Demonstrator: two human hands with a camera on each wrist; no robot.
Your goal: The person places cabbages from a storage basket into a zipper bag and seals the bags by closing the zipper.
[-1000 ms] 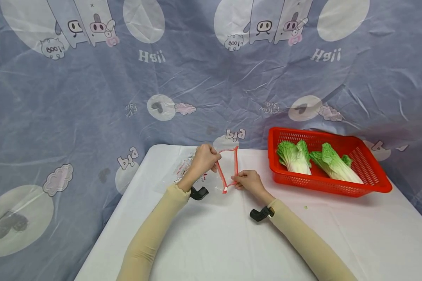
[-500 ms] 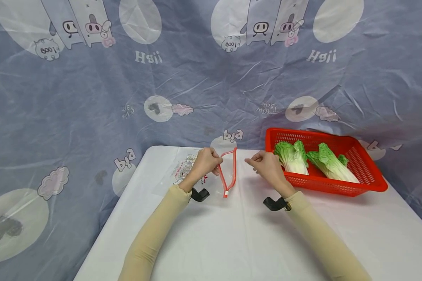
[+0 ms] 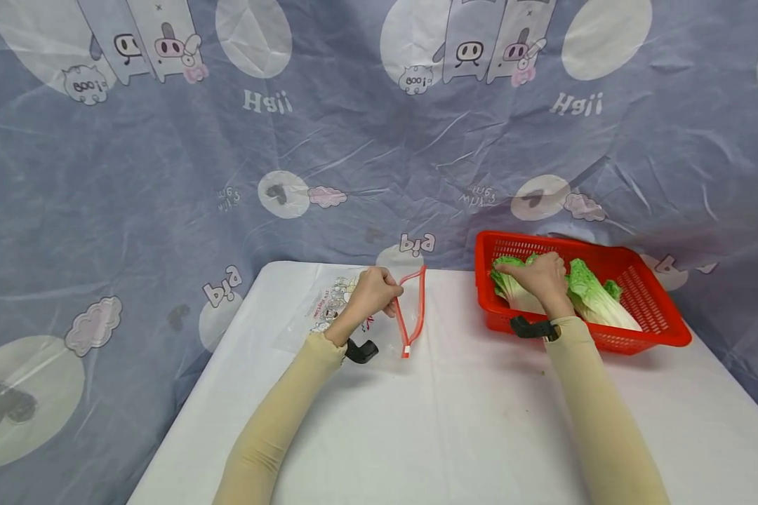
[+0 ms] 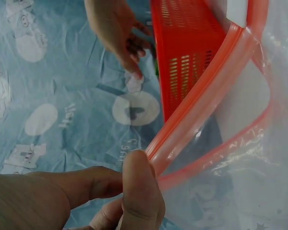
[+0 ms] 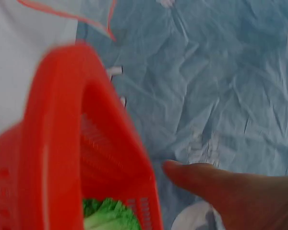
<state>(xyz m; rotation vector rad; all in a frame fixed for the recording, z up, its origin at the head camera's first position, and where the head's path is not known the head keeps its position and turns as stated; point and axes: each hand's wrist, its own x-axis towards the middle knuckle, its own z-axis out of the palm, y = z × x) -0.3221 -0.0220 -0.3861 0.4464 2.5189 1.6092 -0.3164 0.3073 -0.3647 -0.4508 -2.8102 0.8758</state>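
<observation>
My left hand pinches the zip bag open beside the red basket, my right hand grasps one cabbage inside it, nothing bagged yet.

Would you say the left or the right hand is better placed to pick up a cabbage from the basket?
Right. The right hand is over the nearer cabbage in the red basket, while the left hand pinches the bag's red zip edge.
</observation>
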